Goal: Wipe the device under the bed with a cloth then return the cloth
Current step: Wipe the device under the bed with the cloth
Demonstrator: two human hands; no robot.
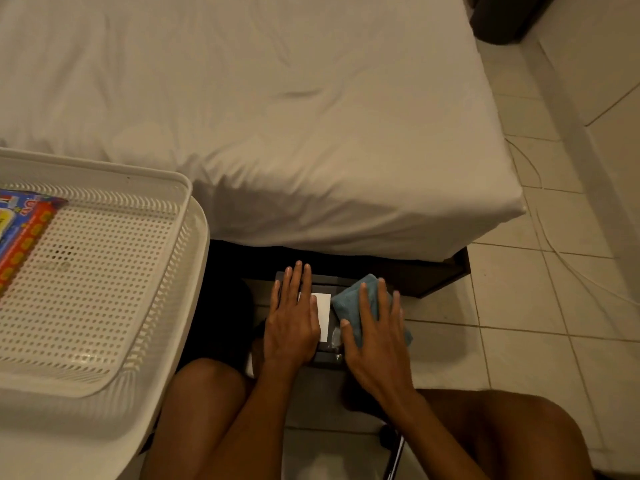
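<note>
A dark box-shaped device (330,353) with a white label (323,315) sits on the floor just in front of the bed's lower edge. My left hand (292,318) lies flat on its left part, fingers spread and pointing at the bed. My right hand (375,336) presses flat on a folded blue cloth (348,301) that covers the device's right part. Most of the device's top is hidden by my hands and the cloth.
The bed (277,116) with a white sheet fills the upper view and overhangs a dark gap. A white perforated basket (104,271) holding a colourful packet (20,230) stands at the left. Pale floor tiles (540,306) spread to the right. My bare knees frame the bottom.
</note>
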